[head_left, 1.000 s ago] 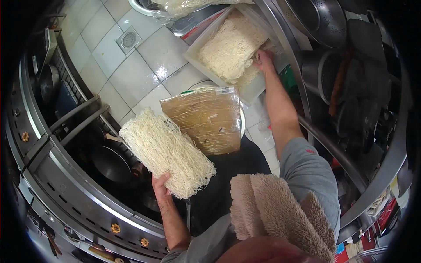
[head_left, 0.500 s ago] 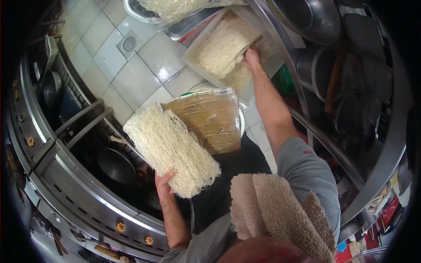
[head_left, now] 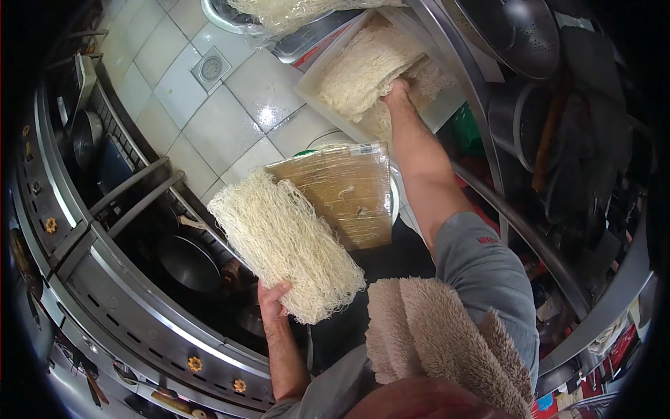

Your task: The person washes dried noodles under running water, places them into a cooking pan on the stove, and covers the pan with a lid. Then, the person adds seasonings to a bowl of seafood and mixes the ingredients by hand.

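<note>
My left hand [head_left: 273, 300] grips the lower end of a large rectangular block of dried noodles [head_left: 286, 241], thumb on top and the other fingers beneath. Below and to the right of that block lies a piece of cardboard wrapped in clear film [head_left: 345, 195], on a round container that is mostly hidden. My right hand [head_left: 398, 94] reaches into a white plastic bin [head_left: 322, 115] at the top. It holds the near edge of another noodle block [head_left: 366, 70]; its fingertips are partly hidden by the noodles. More loose noodles [head_left: 426, 80] lie in the bin beside it.
Along the left runs a metal stove [head_left: 150, 290] with knobs and pans. On the right, a metal shelf [head_left: 474, 84] holds pots and a colander [head_left: 523, 42]. A clear bag of noodles [head_left: 279, 14] sits at the top. Floor tiles [head_left: 220, 126] surround a drain [head_left: 211, 68].
The view has shifted slightly, so most things appear a little further right. My right hand has moved in closer against the noodle block's edge. My left hand still holds its block.
</note>
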`<state>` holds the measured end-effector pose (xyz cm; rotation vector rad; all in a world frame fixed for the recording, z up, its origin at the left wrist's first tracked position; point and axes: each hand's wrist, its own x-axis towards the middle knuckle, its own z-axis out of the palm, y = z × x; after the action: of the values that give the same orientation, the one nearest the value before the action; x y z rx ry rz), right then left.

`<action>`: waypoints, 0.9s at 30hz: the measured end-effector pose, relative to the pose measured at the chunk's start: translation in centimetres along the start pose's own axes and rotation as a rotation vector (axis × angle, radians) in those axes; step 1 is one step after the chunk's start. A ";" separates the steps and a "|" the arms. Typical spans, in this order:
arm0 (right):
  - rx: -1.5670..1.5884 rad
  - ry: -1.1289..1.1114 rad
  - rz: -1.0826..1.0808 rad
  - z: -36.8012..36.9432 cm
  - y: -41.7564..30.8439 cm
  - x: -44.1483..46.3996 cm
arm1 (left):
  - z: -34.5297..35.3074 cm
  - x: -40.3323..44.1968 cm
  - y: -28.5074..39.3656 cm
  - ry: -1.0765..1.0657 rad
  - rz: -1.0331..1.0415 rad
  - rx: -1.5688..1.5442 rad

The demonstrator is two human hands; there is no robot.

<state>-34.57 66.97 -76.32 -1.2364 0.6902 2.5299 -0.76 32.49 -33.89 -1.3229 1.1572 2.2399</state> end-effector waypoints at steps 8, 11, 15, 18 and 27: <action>-1.667 0.547 -0.924 1.8 4.3 -4.7 | 1.1 -0.5 0.6 -0.007 0.006 0.018; -1.881 0.505 -0.975 2.5 1.4 -9.0 | 0.8 -0.8 0.6 -0.002 -0.024 0.021; -2.205 0.402 -1.025 4.6 -0.5 -13.0 | 1.3 -1.0 0.7 0.006 -0.012 0.006; -2.232 0.330 -0.781 6.1 0.3 -15.5 | 1.3 -1.2 0.6 0.012 -0.009 -0.007; -2.429 0.684 -0.775 1.8 -0.8 -6.0 | 1.0 -0.7 0.3 0.022 0.025 0.012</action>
<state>-31.79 68.55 -70.88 -1.7458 -2.8190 1.0010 -1.20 33.14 -32.90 -1.3387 1.1994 2.2376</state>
